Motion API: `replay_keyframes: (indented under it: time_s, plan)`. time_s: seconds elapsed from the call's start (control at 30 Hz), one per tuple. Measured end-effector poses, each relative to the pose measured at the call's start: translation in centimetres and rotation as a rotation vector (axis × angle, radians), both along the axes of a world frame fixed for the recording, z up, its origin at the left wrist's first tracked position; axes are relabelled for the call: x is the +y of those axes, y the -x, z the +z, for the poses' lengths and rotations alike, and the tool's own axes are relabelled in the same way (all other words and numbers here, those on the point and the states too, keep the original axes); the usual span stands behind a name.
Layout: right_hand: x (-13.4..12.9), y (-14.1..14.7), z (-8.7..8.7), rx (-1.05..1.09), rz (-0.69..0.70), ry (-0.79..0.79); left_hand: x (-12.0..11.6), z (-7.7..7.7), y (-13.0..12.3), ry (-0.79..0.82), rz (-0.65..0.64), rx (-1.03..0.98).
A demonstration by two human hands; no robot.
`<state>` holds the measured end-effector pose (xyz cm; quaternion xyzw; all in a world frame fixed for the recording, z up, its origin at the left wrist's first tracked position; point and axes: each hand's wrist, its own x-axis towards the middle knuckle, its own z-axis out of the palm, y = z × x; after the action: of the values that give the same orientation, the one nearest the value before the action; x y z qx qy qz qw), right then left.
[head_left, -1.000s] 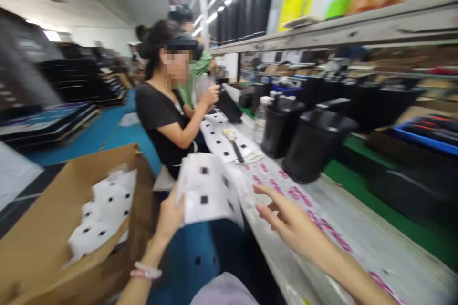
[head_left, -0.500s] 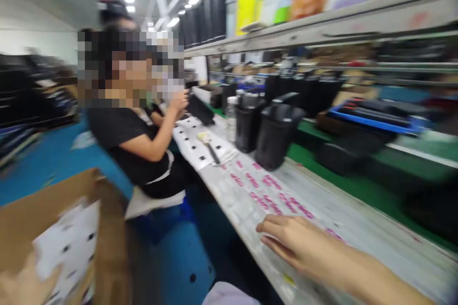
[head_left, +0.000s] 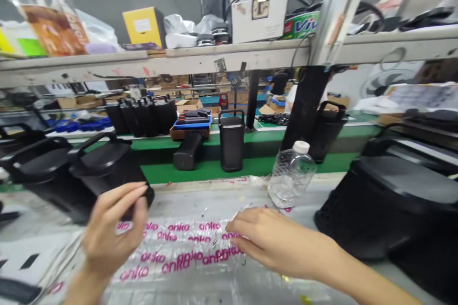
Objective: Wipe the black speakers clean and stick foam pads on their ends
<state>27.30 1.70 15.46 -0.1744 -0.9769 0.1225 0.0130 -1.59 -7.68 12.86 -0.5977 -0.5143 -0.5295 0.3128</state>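
- Head view: the pink-lettered plastic film [head_left: 179, 248] lies in front of me on the tabletop [head_left: 175, 200], shiny and creased, with "anko" printed on it again and again.
- My right hand [head_left: 263, 240] is palm down over the right side of the lettering, fingers bent and close together; I cannot tell whether the tips pinch the film or only rest there.
- My left hand [head_left: 114, 228] is raised at the film's left side, thumb and forefinger curved towards each other with a gap between them.
- Just behind my left hand, a black handled case [head_left: 107, 167] stands beside another like it.
- Beyond my right hand, a clear bottle [head_left: 291, 178] with a white cap stands near the tabletop's far edge.
- To my right, a large black case [head_left: 400, 205] fills the side.
- At lower left I have a white sheet [head_left: 46, 250] with black squares, a dark handle [head_left: 16, 290] beside it.
- Across from me, over the green surface [head_left: 257, 167], one small black case [head_left: 231, 145] is upright and another [head_left: 188, 152] lies on its side.
- Above, a shelf [head_left: 193, 62] carries a yellow box [head_left: 143, 28] and a white box [head_left: 259, 19].
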Motion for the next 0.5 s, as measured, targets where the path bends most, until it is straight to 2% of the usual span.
replay_keyframes:
  time_s: [0.07, 0.1, 0.2, 0.27, 0.3, 0.37, 0.43, 0.5]
  plan:
    - [0.1, -0.9, -0.2, 0.043, -0.076, 0.034, 4.3, 1.0, -2.0, -0.085, -0.099, 0.158]
    - [0.3, -1.1, -0.4, 0.09, -0.118, 0.061, 6.1, 1.6, -3.2, -0.114, -0.153, 0.155]
    - [2.8, 0.8, -1.4, 0.359, -0.267, 0.152, 9.5, 2.7, -6.7, -0.155, -0.297, -0.159]
    - [6.3, 3.8, -2.3, 0.578, -0.407, 0.161, 10.3, 3.1, -7.8, -0.15, -0.354, -0.368]
    - [8.4, 5.6, -2.8, 0.678, -0.557, 0.102, 10.4, 3.2, -7.9, -0.141, -0.382, -0.433]
    - [12.8, 9.1, -3.8, 0.741, -0.733, 0.037, 10.4, 3.1, -7.1, -0.119, -0.427, -0.52]
    - [16.4, 11.9, -4.6, 0.761, -0.861, 0.024, 10.4, 3.0, -5.5, -0.097, -0.427, -0.61]
    - [18.9, 13.7, -5.0, 0.774, -0.933, 0.039, 10.5, 2.7, -3.6, -0.076, -0.373, -0.733]
